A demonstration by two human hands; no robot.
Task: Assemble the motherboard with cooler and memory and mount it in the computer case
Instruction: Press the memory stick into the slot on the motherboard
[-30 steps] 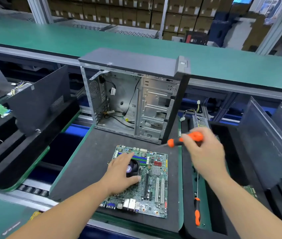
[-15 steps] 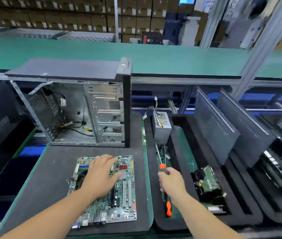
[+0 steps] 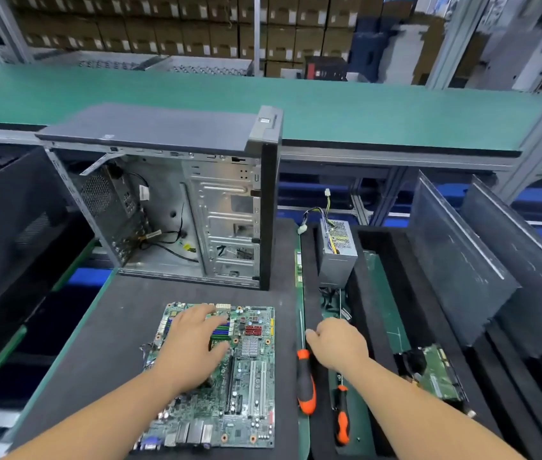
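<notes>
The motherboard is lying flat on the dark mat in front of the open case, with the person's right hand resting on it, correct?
Not quite: the head view shows the left hand resting on the motherboard. It does lie flat on the dark mat in front of the open case.

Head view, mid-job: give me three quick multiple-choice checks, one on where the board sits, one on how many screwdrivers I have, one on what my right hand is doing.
1. Where does the motherboard lie?
A. Inside the computer case
B. On the dark mat in front of the computer case
C. In the tray on the right

2. How many screwdrivers with orange and black handles show?
A. One
B. Two
C. Four

3. What is the state of the right hand?
A. Holding a screwdriver in the air
B. Loose, holding nothing, above the trays
C. Pressing on the motherboard

Answers: 1 B, the board lies flat on the mat, with the open computer case standing behind it. 2 B, one screwdriver lies beside the mat's edge and a second screwdriver lies in the tray. 3 B, its fingers curl round nothing; the left hand rests on the board.
</notes>
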